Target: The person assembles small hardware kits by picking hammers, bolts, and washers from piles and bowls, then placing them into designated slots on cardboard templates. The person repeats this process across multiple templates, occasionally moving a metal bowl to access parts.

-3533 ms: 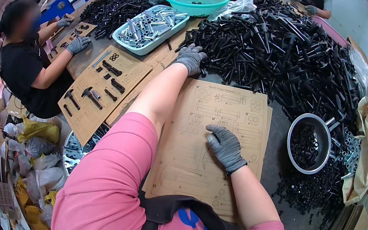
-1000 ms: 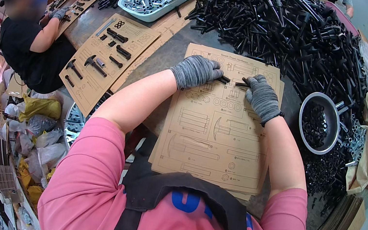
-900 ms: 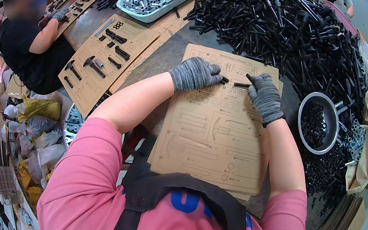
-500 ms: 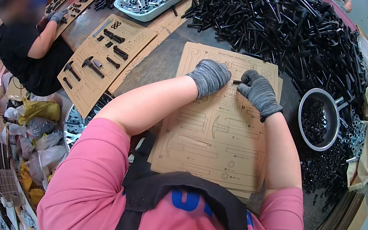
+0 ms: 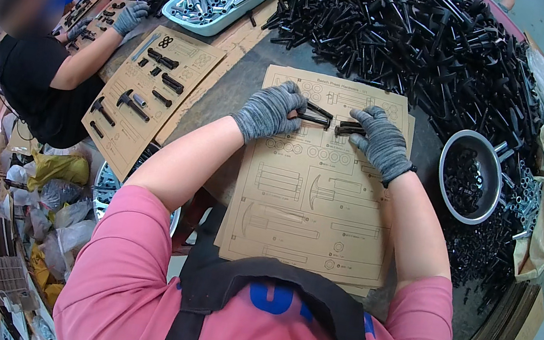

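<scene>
Over the upper part of a brown printed card (image 5: 259, 241) are both of my hands, in grey striped gloves. Fingers curled, my left hand (image 5: 269, 113) grips a pair of black bolts (image 5: 315, 120) whose ends point right. Facing it across a small gap, my right hand (image 5: 382, 142) pinches short-looking black bolts (image 5: 348, 128), their other ends hidden by its fingers. Line drawings of bolts, nuts and T-shaped parts cover the card, which lies on a stack of similar cards.
Beyond the card spreads a big heap of black bolts (image 5: 412, 34). A metal bowl (image 5: 441, 167) of small black parts stands right. Far left are a pale blue tray (image 5: 220, 31) of silver tubes and a second card (image 5: 118, 143) bearing hardware. A co-worker (image 5: 37, 56) works at left.
My hands have drawn apart, the left one moving left and nearer to me. Black bolts now show in both. The co-worker's gloved hand has risen over the cards.
</scene>
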{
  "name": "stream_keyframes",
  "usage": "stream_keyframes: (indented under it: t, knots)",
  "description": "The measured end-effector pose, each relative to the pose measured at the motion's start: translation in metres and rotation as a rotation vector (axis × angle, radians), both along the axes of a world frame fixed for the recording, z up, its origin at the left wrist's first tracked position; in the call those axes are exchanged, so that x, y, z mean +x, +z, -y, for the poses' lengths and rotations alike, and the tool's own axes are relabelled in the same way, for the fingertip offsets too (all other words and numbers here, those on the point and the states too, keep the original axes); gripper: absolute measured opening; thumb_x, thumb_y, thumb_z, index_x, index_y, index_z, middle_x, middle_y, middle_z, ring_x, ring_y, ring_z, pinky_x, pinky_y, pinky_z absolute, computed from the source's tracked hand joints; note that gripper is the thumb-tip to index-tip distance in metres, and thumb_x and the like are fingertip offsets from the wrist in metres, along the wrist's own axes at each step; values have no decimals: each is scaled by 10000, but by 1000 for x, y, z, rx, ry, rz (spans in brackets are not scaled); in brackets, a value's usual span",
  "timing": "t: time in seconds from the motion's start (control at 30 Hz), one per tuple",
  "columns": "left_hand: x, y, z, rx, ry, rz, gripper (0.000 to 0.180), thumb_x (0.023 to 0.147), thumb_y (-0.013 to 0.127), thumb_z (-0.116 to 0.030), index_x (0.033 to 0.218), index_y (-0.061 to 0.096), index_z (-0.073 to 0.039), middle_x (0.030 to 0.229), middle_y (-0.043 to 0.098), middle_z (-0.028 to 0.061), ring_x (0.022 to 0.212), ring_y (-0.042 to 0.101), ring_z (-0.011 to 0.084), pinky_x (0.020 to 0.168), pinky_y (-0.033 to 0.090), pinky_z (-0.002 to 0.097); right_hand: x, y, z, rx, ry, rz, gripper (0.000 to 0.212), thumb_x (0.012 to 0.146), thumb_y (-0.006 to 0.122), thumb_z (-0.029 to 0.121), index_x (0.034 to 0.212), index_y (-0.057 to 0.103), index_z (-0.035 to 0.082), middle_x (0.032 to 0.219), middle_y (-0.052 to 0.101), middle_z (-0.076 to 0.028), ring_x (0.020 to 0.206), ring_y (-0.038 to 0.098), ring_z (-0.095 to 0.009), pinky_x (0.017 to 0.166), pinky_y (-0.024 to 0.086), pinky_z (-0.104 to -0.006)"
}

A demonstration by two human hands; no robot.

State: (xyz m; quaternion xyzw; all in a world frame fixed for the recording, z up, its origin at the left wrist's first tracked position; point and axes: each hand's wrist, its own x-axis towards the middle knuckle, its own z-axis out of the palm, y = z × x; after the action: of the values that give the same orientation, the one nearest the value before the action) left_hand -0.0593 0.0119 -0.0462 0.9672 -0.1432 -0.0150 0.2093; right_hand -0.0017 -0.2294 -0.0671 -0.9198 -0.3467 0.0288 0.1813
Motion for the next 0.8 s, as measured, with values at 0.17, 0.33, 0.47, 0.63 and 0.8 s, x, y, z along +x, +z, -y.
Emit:
stream_keyframes:
  t: [0.17,0.33,0.47,0.63,0.8]
  knots:
    - [9,-8,11,-19,-123,159,395,721,661,-212,1077,555,-78,1046,533,133,946,552,304,833,466,361,9,-3,-8,-140,37,-25,345,786,624,244,1110,572,137,1048,525,-74,945,553,-249,809,466,-356]
    - [20,-9,11,174,-40,-5,272,766,621,-228,1020,605,-131,941,561,98,857,577,285,743,476,366,12,1,-11,-164,-94,-80,301,762,650,199,1043,602,104,962,552,-94,903,550,-267,820,448,-355]
    - [13,-16,12,-16,20,30,276,764,626,-197,1029,605,-123,940,551,115,854,573,286,765,469,364,10,3,-14,-99,-33,-63,308,767,647,194,1058,599,102,960,549,-104,913,546,-270,827,446,-362]
    - [15,-16,12,-5,20,-31,301,755,634,-187,1046,607,-116,972,555,117,878,564,287,785,464,355,10,6,-18,-101,-21,-112,326,767,646,188,1076,586,101,964,540,-108,913,540,-274,825,446,-365]
    - [13,-15,12,-16,43,-32,303,753,637,-189,1047,615,-120,967,558,119,888,562,282,797,460,352,9,5,-18,-85,-9,-96,325,770,635,165,1083,574,103,977,529,-112,913,538,-285,825,446,-368]
